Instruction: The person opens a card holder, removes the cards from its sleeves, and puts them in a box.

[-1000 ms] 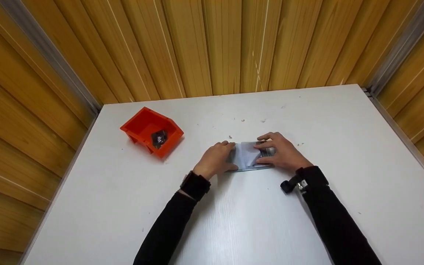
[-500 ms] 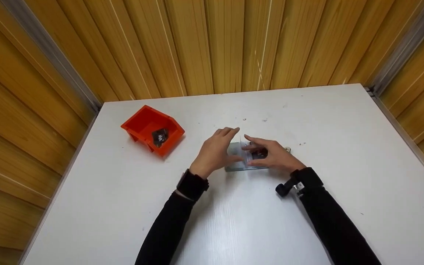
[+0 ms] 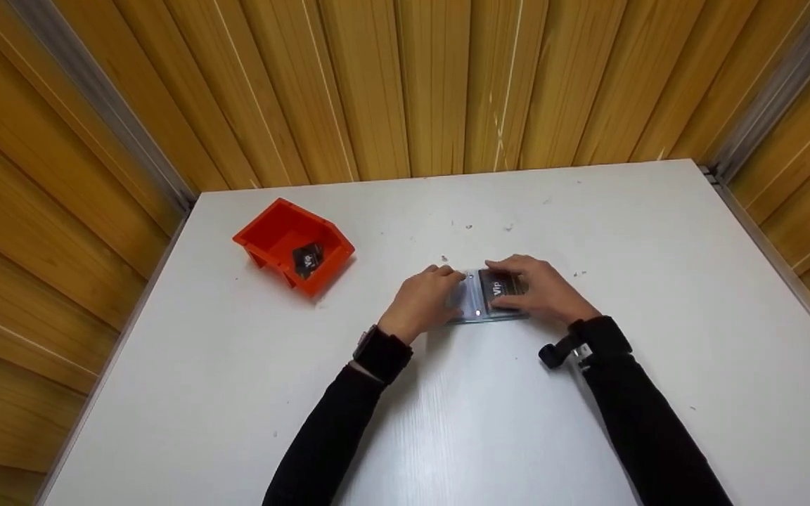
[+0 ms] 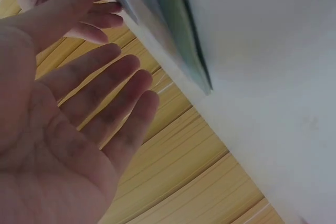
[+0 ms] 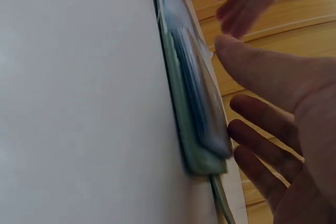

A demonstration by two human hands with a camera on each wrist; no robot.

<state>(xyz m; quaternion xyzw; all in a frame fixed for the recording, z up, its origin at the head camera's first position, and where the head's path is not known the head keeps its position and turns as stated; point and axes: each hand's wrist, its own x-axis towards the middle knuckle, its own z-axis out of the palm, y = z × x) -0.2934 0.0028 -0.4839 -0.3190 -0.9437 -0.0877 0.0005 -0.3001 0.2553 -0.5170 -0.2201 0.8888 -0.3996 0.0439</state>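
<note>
Our left hand (image 3: 422, 301) and right hand (image 3: 544, 287) are at opposite ends of a card holder (image 3: 470, 299), which lies flat near the middle of the worktop (image 3: 447, 422). Half a second ago our hands were closer together over it, with the left fingers raised; now they stand further apart, and the dark card (image 3: 497, 289) on the right half shows its white "Vip" lettering, where a second ago a pale clear sheet covered much of that side.

On the left half we see clear, whitish plastic with small bright spots near its edge. Both wrist views show a greenish border, and the right one a blurred stack of thin layers upon it.

Our left fingers are extended and slightly spread, thumb well apart from them. Our right hand is wide too, thumb and fingers parted about the card's end; whether its fingertips press there we cannot tell.

Both our forearms, in black sleeves (image 3: 328, 432), reach forward from the near edge. Further left sits an orange bin (image 3: 322, 275) with another dark "Vip" card (image 3: 307, 261) inside.
</note>
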